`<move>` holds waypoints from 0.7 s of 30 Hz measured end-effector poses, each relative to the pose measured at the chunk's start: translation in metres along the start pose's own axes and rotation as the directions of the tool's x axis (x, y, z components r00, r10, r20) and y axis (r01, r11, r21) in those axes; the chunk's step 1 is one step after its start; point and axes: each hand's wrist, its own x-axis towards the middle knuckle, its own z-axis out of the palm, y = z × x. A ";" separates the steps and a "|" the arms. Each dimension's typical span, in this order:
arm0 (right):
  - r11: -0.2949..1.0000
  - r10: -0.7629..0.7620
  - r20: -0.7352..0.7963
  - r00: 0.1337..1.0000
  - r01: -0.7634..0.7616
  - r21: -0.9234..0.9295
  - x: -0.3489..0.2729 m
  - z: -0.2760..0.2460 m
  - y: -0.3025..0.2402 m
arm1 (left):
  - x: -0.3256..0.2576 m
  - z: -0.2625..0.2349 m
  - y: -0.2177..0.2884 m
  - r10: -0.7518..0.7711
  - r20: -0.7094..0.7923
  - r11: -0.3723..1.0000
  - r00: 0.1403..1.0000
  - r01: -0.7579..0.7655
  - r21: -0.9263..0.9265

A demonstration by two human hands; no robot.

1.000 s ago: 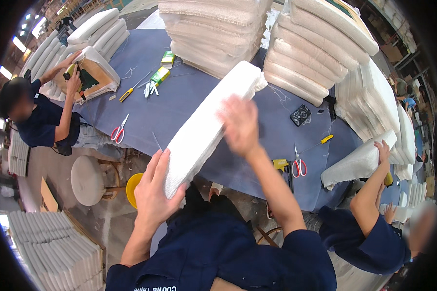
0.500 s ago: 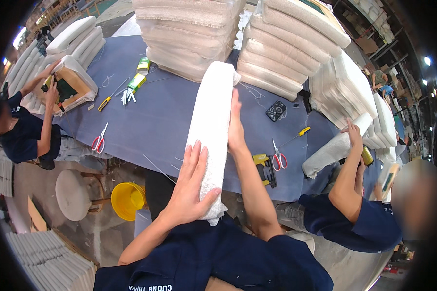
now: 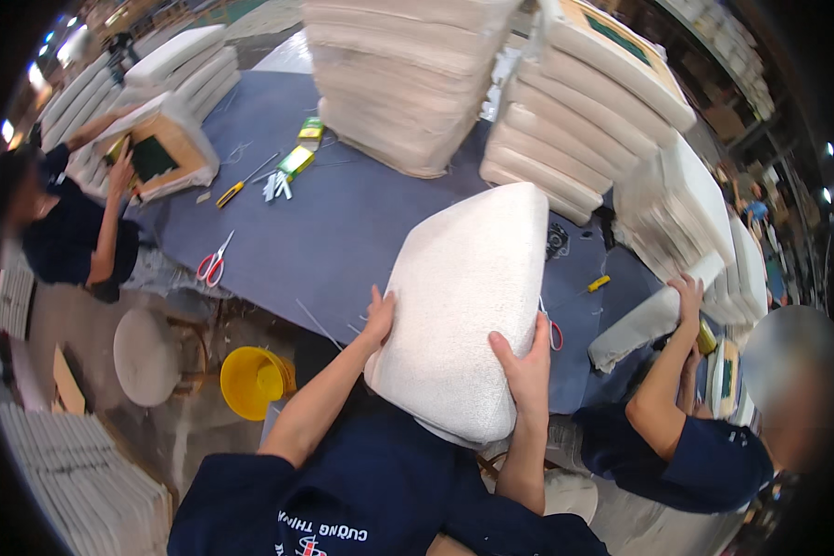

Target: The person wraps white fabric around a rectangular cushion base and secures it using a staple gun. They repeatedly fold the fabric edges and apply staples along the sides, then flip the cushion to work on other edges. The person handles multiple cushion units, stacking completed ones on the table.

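A white fabric-covered seat cushion (image 3: 468, 306) is held tilted in front of my body, its broad padded face turned up toward me. My left hand (image 3: 378, 317) grips its left edge, the fingers partly behind it. At the lower right edge, my right hand (image 3: 525, 369) clasps it with the thumb lying on the padded face. The cushion's underside is hidden. Just right of my right hand, the red handle of a pair of scissors (image 3: 555, 334) shows from behind the cushion.
Tall stacks of cushions (image 3: 403, 93) stand along the table's (image 3: 278, 232) far side. Left lie red-handled scissors (image 3: 215, 264), a yellow screwdriver (image 3: 232, 194) and green boxes (image 3: 296, 162). A yellow bucket (image 3: 255, 382) and stool (image 3: 146, 357) stand on the floor. Co-workers handle cushions on both sides.
The cushion has turned from edge-on to showing its broad face and has come lower and to the right. My left hand has shifted to its left edge, my right to its lower right.
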 end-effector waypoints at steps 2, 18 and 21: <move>0.991 0.022 0.057 0.998 -0.029 0.127 -0.003 0.011 -0.015 | 0.028 -0.011 -0.012 -0.079 -0.109 0.875 0.991 0.121 0.468; 0.802 0.165 -0.006 0.986 -0.130 0.583 0.064 0.021 0.098 | 0.075 -0.231 -0.047 0.398 -0.166 0.841 0.902 -0.287 0.458; 0.938 0.099 -0.036 0.994 -0.081 0.338 0.076 0.006 0.154 | 0.080 -0.178 -0.021 0.223 -0.272 0.857 0.936 -0.056 0.512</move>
